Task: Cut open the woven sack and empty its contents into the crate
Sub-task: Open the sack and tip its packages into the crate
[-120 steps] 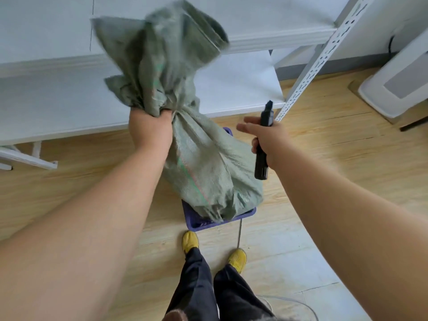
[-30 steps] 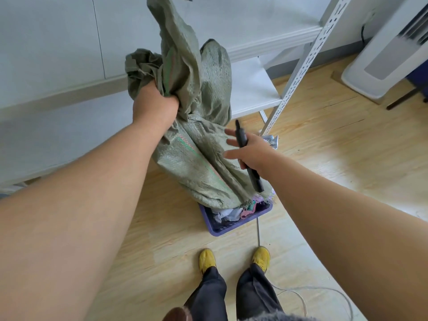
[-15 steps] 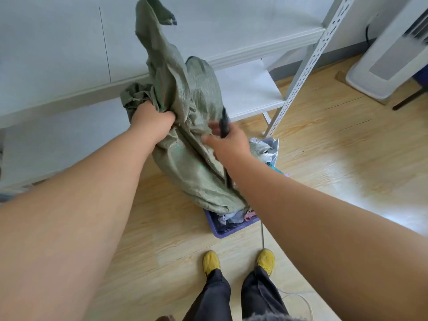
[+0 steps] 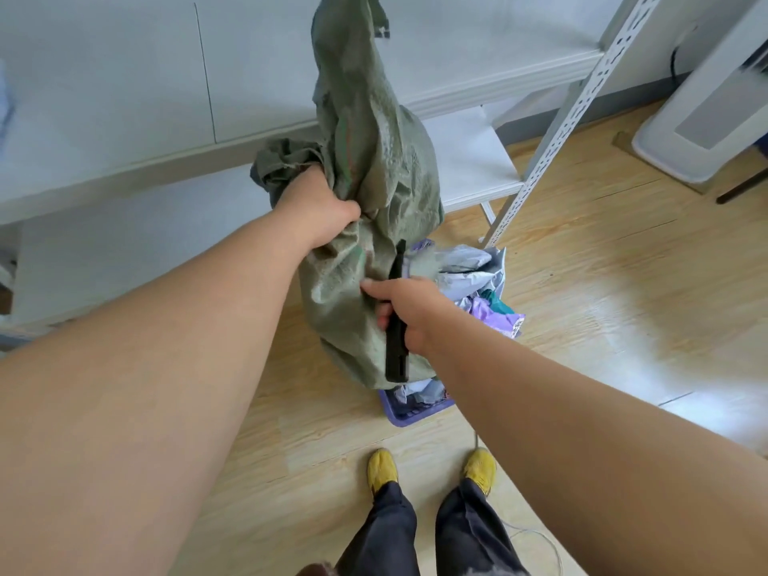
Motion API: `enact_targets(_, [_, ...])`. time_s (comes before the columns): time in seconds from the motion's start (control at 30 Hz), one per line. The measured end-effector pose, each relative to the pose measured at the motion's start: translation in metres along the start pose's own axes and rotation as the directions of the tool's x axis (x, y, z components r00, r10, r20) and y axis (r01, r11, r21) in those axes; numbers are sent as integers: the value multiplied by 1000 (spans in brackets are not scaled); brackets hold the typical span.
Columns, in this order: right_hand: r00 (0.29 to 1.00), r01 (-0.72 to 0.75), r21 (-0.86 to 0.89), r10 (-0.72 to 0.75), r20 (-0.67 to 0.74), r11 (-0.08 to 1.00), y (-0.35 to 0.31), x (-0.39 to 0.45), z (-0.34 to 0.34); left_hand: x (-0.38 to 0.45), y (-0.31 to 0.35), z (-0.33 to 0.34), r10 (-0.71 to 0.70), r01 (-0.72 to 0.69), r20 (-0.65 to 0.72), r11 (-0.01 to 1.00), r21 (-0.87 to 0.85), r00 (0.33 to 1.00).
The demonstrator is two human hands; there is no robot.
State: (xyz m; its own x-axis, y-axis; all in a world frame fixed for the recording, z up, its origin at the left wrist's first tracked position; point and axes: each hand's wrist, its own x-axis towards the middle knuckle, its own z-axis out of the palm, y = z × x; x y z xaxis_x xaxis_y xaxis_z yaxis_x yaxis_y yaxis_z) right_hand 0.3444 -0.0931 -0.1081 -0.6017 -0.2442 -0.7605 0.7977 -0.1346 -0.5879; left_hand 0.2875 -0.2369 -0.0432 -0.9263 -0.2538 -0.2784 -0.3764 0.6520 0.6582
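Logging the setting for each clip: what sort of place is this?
Probably an indoor storeroom or sorting room. White slotted-post metal shelving stands on a light wood-look floor, and a green woven sack is being emptied into a purple crate with plastic mailer bags piled in it.

A white shelf (image 4: 469, 160) on a perforated metal upright (image 4: 552, 130) stands against the wall over a pale wood floor (image 4: 602, 284). A white appliance (image 4: 706, 114) sits at far right. Yellow shoes (image 4: 382, 469) and dark trousers (image 4: 415, 530) show below, a thin cable (image 4: 540, 538) beside them.
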Motion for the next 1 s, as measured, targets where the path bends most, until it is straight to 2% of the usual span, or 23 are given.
enact_targets(0.07, [994, -39, 111, 28, 106, 993, 0, -2, 5, 0, 0, 2, 17, -17, -44, 1000, -9, 999])
enact_targets(0.13, [991, -92, 118, 79, 107, 989, 2, -3, 10, 1, -2, 4, 12, -12, -44, 1000, 9, 999])
enact_targets(0.23, [974, -132, 137, 103, 202, 982, 3, -4, 13, 3, -2, 6, 7, -7, -28, 1000, 23, 1000])
enact_targets(0.33, [990, -128, 18, 126, 64, 992, 1, -1, 7, 3, -4, 7, 7, -7, -3, 1000, 25, 1000])
enact_targets(0.37, [989, -137, 16, 136, 66, 990, 2, 0, 4, 3, -7, 9, 3, -4, 18, 999, 37, 1000])
enact_targets(0.43, [976, -155, 80, 141, 164, 985, 5, 1, 1, 3, -11, 10, -24, 24, 26, 1000, 20, 999])
enact_targets(0.47, [978, -161, 95, 146, 148, 982, 7, 1, 0, 3, -13, 11, -38, 39, 31, 999, -24, 999])
enact_targets(0.5, [985, -163, 93, 157, 74, 982, 9, 4, -2, 2, -14, 10, -48, 53, 55, 993, -103, 997])
enact_targets(0.57, [983, -155, 113, 164, -83, 982, 11, 11, -8, -5, -14, 9, -45, 103, 191, 946, -308, 981])
enact_targets(0.67, [982, -96, 279, 136, -131, 955, 9, 18, -15, -21, -34, 16, 54, 129, 352, 871, -475, 934])
enact_targets(0.73, [982, -73, 312, 123, -143, 947, 8, 22, -24, -34, -59, 27, 75, 106, 426, 917, -384, 902])
enact_targets(0.8, [981, -74, 253, 115, -154, 965, 5, 22, -30, -51, -81, 46, 3, 68, 494, 990, -126, 870])
enact_targets(0.87, [985, -88, 160, 109, -131, 983, 1, 20, -31, -65, -96, 73, -87, 73, 420, 996, 50, 904])
enact_targets(0.9, [987, -104, 124, 118, -107, 987, 0, 18, -30, -70, -100, 88, -116, 106, 366, 993, 47, 923])
enact_targets(0.93, [988, -125, 105, 134, -79, 987, -1, 17, -29, -74, -102, 102, -130, 145, 317, 989, -25, 939])
enact_targets(1.0, [986, -161, 97, 164, -27, 982, -2, 14, -30, -75, -100, 121, -213, 266, 201, 920, -287, 956])
